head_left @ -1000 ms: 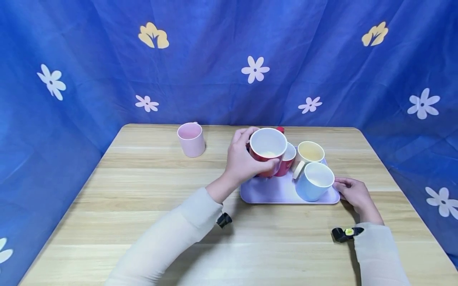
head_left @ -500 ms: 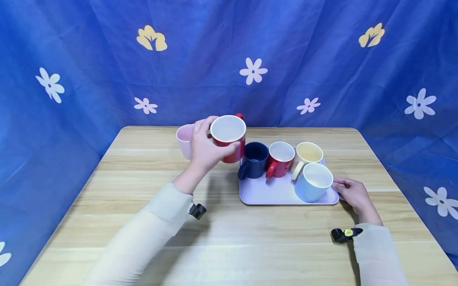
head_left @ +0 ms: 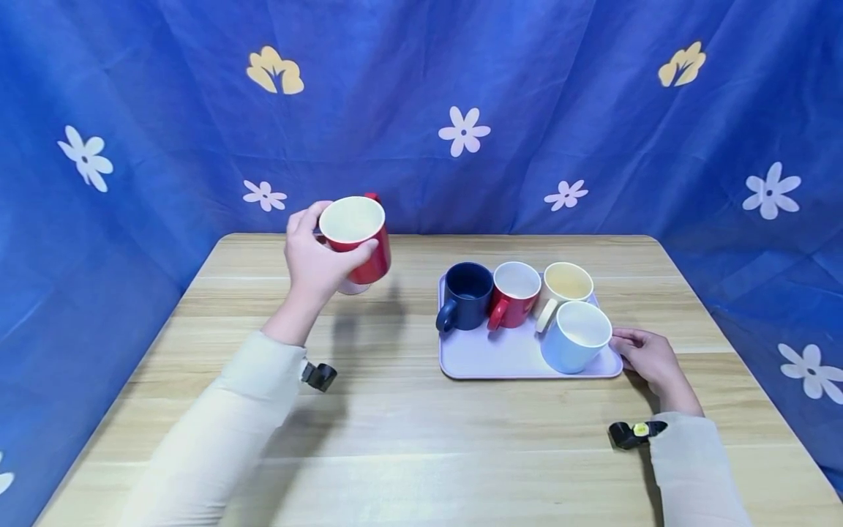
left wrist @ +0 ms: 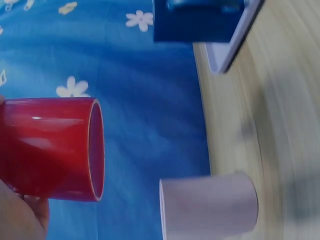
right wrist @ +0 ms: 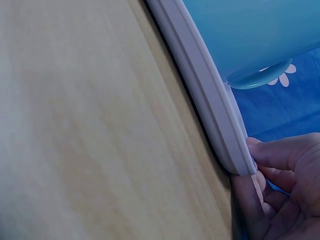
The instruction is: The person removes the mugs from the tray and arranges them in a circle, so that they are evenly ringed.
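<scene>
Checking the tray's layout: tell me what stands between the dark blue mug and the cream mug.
In the head view, a red mug stands between the dark blue mug and the cream mug on the tray.

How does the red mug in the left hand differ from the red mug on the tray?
The held mug is in the air, gripped by the left hand; the tray mug stands on the tray, with no hand on it. The held mug's handle shows at its far side, while the tray mug's handle faces the near side. Both are red outside and whitish inside.
</scene>
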Demonstrator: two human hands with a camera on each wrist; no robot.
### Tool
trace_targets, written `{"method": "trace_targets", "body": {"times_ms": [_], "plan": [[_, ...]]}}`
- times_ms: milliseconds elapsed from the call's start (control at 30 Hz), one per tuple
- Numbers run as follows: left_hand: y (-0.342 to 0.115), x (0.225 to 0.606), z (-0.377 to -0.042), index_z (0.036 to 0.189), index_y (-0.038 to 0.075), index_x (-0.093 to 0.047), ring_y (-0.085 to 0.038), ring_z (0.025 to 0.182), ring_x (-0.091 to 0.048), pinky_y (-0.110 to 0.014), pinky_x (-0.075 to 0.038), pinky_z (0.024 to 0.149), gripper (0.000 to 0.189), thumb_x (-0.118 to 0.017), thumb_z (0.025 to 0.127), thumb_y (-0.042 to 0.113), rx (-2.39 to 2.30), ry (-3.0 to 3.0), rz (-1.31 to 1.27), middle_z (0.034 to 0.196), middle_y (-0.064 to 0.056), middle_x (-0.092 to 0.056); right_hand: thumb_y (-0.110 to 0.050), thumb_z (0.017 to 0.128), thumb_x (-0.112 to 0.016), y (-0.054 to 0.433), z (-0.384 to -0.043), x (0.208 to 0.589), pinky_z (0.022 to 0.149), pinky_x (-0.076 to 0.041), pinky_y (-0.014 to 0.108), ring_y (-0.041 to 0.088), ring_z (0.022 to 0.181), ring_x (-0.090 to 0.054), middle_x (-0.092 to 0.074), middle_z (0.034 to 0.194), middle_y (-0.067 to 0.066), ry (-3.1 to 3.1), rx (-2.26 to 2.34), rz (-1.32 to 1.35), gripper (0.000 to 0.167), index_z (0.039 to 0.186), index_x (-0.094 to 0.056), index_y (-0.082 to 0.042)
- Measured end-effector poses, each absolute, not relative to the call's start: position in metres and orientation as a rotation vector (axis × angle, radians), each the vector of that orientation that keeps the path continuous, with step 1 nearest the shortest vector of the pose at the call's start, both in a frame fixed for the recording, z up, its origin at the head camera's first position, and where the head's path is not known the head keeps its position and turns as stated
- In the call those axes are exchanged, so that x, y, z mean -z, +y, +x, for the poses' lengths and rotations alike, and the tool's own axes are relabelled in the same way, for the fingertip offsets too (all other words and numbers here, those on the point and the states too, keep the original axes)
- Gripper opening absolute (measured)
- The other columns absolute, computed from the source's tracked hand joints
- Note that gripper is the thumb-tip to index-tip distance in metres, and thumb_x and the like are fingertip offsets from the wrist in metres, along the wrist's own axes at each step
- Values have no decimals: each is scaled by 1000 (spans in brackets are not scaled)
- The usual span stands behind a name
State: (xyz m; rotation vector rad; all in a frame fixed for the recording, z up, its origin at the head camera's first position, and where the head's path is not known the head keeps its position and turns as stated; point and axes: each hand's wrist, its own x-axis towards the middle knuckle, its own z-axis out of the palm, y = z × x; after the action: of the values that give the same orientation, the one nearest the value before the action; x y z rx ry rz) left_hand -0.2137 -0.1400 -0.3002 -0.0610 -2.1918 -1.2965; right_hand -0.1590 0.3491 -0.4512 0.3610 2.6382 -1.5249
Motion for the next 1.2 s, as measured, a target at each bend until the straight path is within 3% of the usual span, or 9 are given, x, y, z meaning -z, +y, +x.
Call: {"method": "trace_targets", "body": {"times_ms": [233, 467, 633, 967, 1200], "plan": [[-168, 300, -216, 126, 7, -59, -21, 114, -45, -41, -46, 88, 71, -86, 64, 30, 1269, -2175, 75, 123, -11, -49, -18, 96, -56, 348, -159, 450, 69, -53, 20, -5, 79, -57, -61, 115, 24, 2639, 1528, 355, 45, 129, -50, 12], [-194, 302, -218, 126, 16, -60, -17, 116, -45, -29, -44, 88, 69, -87, 64, 30, 1275, -2126, 212, 122, -5, -49, -18, 96, -57, 348, -159, 449, 69, -52, 19, -5, 79, -57, -63, 113, 22, 2643, 1526, 362, 45, 128, -50, 12], [-210, 310, -223, 125, 12, -60, -17, 114, -46, -24, -44, 89, 70, -87, 63, 31, 1275, -2110, 330, 117, -1, -46, -19, 96, -57, 350, -159, 450, 68, -52, 19, -5, 79, -57, -64, 110, 18, 2648, 1521, 370, 45, 128, -51, 11], [-231, 333, -230, 132, 10, -51, -18, 125, -35, -33, -39, 97, 78, -82, 68, 42, 1232, -2193, 528, 133, -8, -40, -19, 96, -56, 349, -159, 448, 69, -52, 19, -5, 79, -56, -63, 109, 15, 2647, 1509, 381, 45, 129, -51, 10], [-235, 354, -236, 129, 7, -52, -20, 125, -35, -35, -36, 101, 78, -83, 66, 41, 1257, -2182, 574, 134, -9, -40, -19, 96, -56, 350, -159, 448, 68, -52, 19, -4, 79, -56, -64, 109, 16, 2645, 1518, 378, 44, 129, -51, 11]]}}
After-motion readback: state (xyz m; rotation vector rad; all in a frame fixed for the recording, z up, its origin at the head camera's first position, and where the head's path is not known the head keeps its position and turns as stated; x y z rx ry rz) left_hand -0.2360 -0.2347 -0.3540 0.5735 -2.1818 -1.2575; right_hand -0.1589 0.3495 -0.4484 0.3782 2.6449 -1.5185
